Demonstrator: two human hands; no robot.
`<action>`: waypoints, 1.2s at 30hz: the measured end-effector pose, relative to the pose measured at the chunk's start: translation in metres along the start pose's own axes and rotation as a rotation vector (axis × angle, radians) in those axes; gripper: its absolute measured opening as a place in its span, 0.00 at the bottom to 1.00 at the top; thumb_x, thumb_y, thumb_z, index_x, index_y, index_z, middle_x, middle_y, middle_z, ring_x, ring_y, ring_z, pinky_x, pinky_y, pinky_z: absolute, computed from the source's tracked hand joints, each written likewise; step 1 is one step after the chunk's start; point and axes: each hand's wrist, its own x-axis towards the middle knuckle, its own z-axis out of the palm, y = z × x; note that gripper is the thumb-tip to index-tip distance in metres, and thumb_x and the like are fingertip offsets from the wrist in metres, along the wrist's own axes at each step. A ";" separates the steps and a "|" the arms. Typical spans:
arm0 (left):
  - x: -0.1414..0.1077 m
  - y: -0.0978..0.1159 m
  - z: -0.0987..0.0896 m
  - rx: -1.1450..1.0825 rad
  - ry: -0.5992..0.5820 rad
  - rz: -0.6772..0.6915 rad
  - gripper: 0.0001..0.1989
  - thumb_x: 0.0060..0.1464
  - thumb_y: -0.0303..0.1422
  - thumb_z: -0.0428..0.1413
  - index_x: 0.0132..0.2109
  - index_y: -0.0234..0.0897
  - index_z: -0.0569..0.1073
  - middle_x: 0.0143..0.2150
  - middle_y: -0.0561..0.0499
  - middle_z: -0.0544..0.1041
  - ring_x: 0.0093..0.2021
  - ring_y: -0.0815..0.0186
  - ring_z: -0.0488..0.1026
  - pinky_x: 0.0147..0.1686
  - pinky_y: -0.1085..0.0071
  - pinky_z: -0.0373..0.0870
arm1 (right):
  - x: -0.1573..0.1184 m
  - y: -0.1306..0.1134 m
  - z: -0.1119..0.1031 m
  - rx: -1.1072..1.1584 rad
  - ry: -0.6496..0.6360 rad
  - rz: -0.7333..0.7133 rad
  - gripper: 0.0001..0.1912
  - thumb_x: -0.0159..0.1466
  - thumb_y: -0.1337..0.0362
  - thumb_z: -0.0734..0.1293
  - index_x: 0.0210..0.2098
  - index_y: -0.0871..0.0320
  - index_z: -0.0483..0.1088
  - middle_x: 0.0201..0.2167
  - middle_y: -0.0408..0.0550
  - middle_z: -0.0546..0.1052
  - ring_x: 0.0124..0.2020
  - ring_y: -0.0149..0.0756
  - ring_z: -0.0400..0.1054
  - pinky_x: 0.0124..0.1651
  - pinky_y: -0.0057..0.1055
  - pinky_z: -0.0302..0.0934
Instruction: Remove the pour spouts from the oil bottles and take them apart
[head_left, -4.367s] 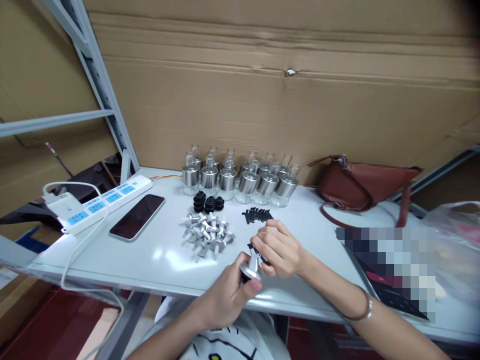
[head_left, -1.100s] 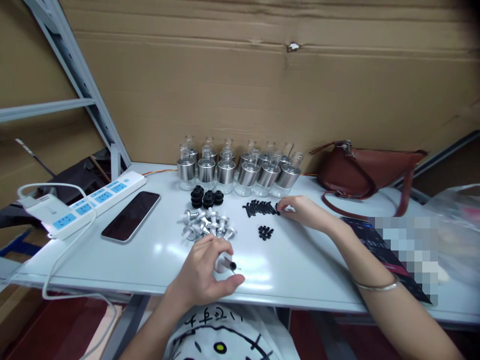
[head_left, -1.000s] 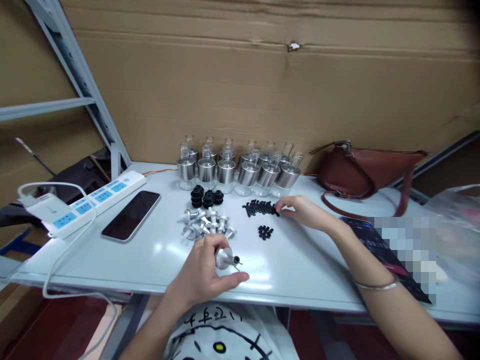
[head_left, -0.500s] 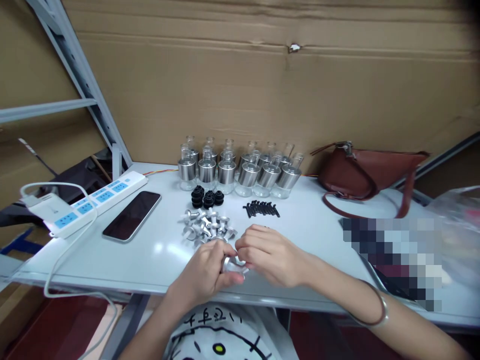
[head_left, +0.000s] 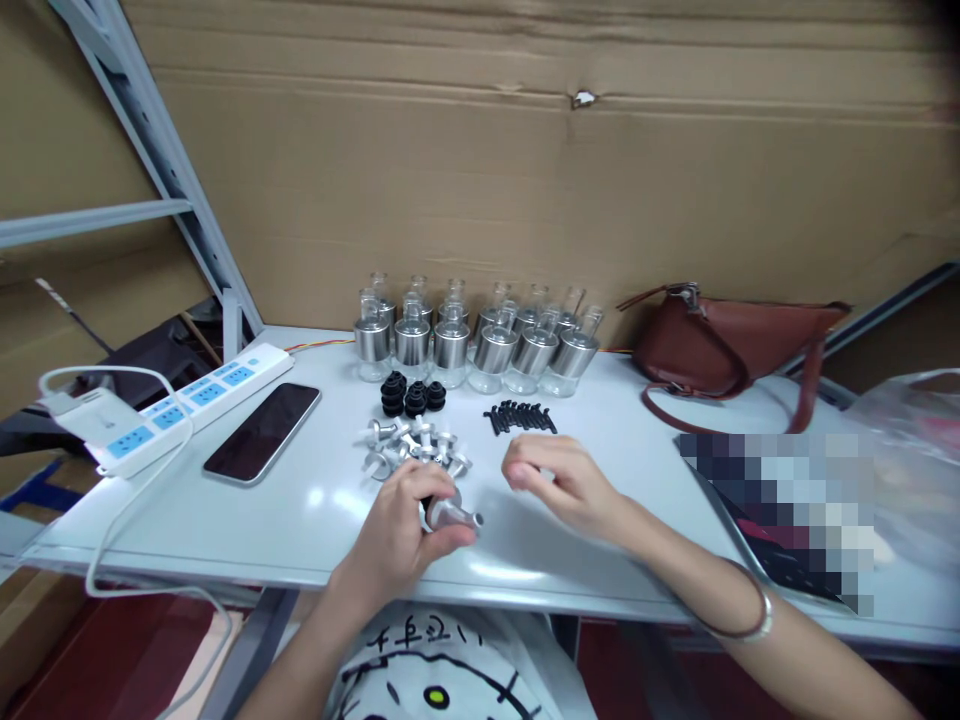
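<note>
In the head view, my left hand is closed around a silver metal pour spout, its narrow round end pointing right. A bit of black shows at its base beside my fingers. My right hand is apart from it, over the table to the right, with curled fingers; whatever may be inside is hidden. Just beyond my left hand lies a pile of similar silver spouts. Behind these are black ribbed stoppers in a cluster. Several small black pieces lie in a row beyond my right hand.
Glass bottles with metal sleeves stand in rows against the cardboard. To the left are a phone and a white power strip with a cable. A brown handbag and a plastic bag occupy the right side.
My right hand has come off the spout and shifted right and slightly away from me. In my left hand the spout is turned, so its narrow end now shows.
</note>
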 end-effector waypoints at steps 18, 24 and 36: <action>0.007 0.008 -0.006 0.174 -0.148 0.060 0.10 0.65 0.34 0.43 0.43 0.38 0.68 0.38 0.47 0.71 0.35 0.66 0.69 0.35 0.70 0.69 | -0.013 0.062 -0.041 -0.235 -0.302 0.374 0.09 0.62 0.68 0.61 0.32 0.58 0.74 0.31 0.49 0.76 0.30 0.35 0.70 0.36 0.32 0.66; 0.008 0.009 -0.005 0.165 -0.153 0.067 0.10 0.65 0.35 0.43 0.43 0.37 0.67 0.38 0.48 0.71 0.35 0.67 0.69 0.35 0.72 0.68 | -0.013 0.073 -0.039 -0.210 -0.367 0.377 0.11 0.58 0.74 0.61 0.31 0.59 0.76 0.30 0.48 0.78 0.30 0.35 0.72 0.36 0.31 0.67; 0.005 0.006 -0.005 0.158 -0.240 -0.052 0.21 0.65 0.45 0.35 0.45 0.36 0.65 0.33 0.50 0.68 0.30 0.68 0.68 0.31 0.72 0.67 | -0.012 0.064 -0.043 -0.102 -0.454 0.504 0.14 0.57 0.77 0.59 0.32 0.60 0.76 0.28 0.47 0.79 0.29 0.36 0.73 0.34 0.30 0.67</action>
